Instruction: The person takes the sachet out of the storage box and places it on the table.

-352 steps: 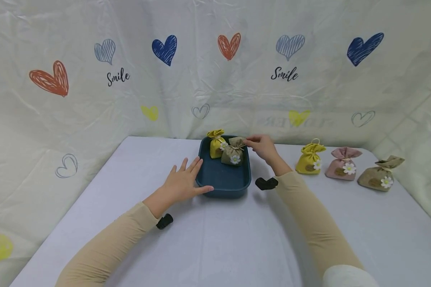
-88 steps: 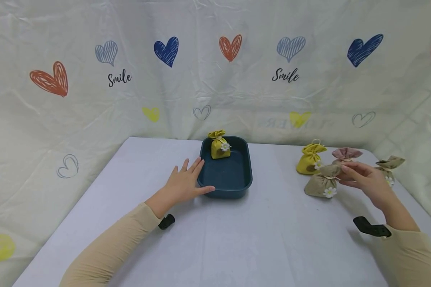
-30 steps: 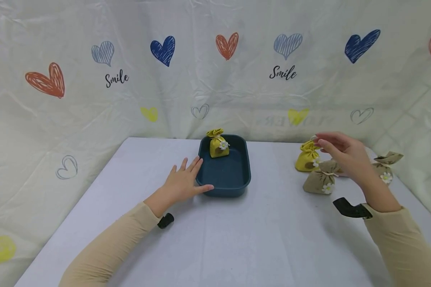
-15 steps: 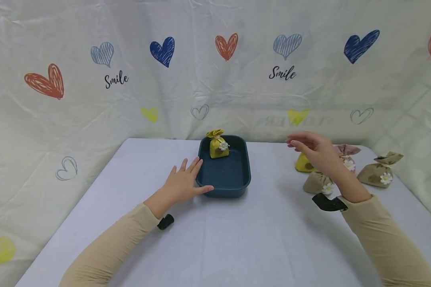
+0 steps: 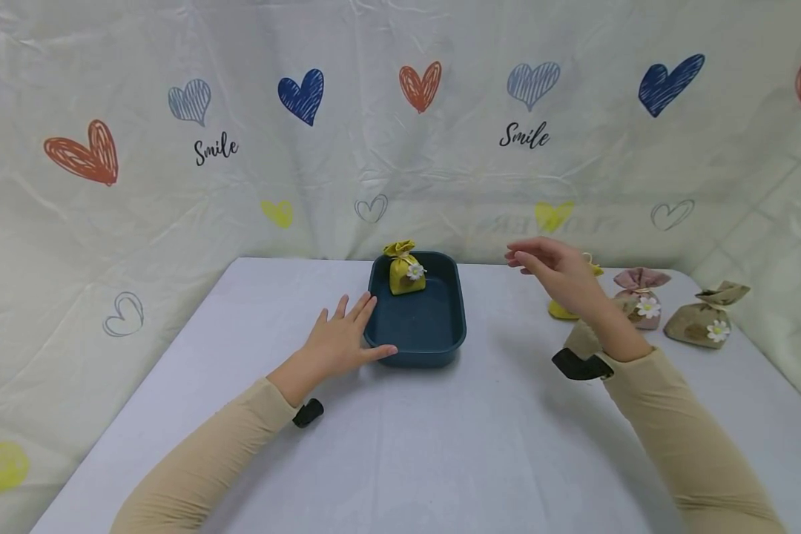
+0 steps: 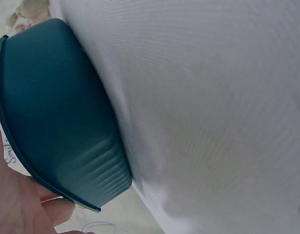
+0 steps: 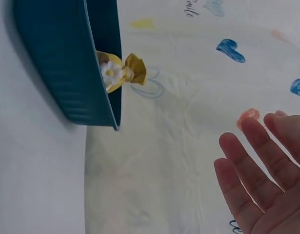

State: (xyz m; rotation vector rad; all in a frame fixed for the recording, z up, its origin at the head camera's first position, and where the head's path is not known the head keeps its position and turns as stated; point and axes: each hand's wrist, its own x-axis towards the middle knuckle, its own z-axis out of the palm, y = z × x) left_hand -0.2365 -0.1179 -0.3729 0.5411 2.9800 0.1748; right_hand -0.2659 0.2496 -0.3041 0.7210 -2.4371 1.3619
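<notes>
A dark teal plastic bin (image 5: 414, 326) stands near the back middle of the table. In its back left corner sits a yellow drawstring pouch (image 5: 400, 278) with a white flower. My left hand (image 5: 330, 345) lies spread along the bin's left rim, fingers straight; the left wrist view shows the bin's outer wall (image 6: 57, 102) beside that hand. Empty, my right hand (image 5: 564, 278) hovers in the air right of the bin, fingers slightly bent. Beneath its wrist a beige pouch (image 5: 581, 337) is partly hidden. Behind the hand, a second yellow pouch (image 5: 561, 310) is mostly covered.
Farther right on the white table (image 5: 440, 445) stand a pink pouch (image 5: 641, 279) and a brownish pouch (image 5: 690, 324), each with a white flower. A pale curtain (image 5: 460, 178) printed with hearts hangs behind the table's back edge.
The beige pouch went from the bin to the table at right, beside the other pouches, and was let go. My right hand then rose and moved left. My left hand stayed at the rim.
</notes>
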